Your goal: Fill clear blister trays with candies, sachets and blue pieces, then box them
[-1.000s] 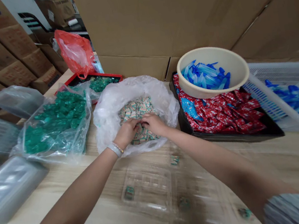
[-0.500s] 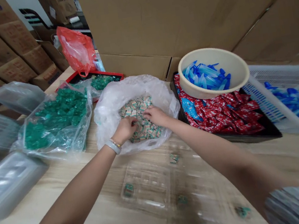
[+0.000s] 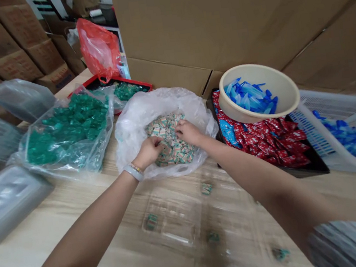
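Observation:
A white plastic bag [image 3: 129, 114] lies open on the table, full of small striped packets [image 3: 173, 145] in green, cream and pink. Over the left part of the packets is my left hand [image 3: 150, 150], its fingers pinched together. My right hand [image 3: 187, 132] is closed at the right side of the pile. What either hand holds is too small to make out. Nearer to me, clear plastic trays [image 3: 173, 222] lie on the table, with small packets [image 3: 206, 188] resting in several places.
On the left are a bag of green pieces [image 3: 70, 122] and stacked clear trays [image 3: 8, 201]. To the right stand a cream bowl [image 3: 290, 86] of blue pieces, red packets [image 3: 265, 143] in a black tray, and a white basket [image 3: 333, 129]. Cardboard [image 3: 215, 22] rises behind.
The view has shifted slightly. Both hands remain over the packets; my right hand's fingers have curled in more, and the hands are a little further apart.

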The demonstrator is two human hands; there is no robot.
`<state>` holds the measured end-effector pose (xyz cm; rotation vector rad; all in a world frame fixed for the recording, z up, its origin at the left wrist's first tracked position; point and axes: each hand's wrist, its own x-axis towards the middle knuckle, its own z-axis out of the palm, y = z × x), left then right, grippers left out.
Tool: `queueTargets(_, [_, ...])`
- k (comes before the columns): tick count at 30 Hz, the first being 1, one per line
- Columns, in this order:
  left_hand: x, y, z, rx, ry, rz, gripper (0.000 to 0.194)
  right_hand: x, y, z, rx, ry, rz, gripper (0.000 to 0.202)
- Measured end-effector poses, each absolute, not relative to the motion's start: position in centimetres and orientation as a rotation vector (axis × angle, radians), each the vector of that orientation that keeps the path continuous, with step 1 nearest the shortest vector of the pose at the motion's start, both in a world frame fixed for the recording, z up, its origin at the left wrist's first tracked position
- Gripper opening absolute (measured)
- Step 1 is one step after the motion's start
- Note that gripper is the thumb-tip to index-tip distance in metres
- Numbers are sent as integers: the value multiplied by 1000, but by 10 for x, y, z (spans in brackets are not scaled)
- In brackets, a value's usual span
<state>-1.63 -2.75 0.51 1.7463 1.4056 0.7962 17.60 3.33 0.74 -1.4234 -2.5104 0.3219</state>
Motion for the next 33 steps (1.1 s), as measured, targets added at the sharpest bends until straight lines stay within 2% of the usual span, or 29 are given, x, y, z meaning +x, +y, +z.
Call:
queueTargets(6, [-11,-27,10,1701,1312,761,19,174,45,35,-1405,-2747,771,17])
queueTargets(23, [12,-44,7,2197,1275,427,27,174,28,20,-1518,-2730,612,12])
queueTargets(26, [12,-46,6,2213,1268,412,28,178,30,19,-1522,-2590,721,14])
queueTargets(30, [9,-47,6,2227,1235,447,29,183,34,18,-1556,-2331,1035,15])
queueTargets(33, [7,-47,5,2235,1223,462,31,183,35,18,-1574,-2320,1114,11])
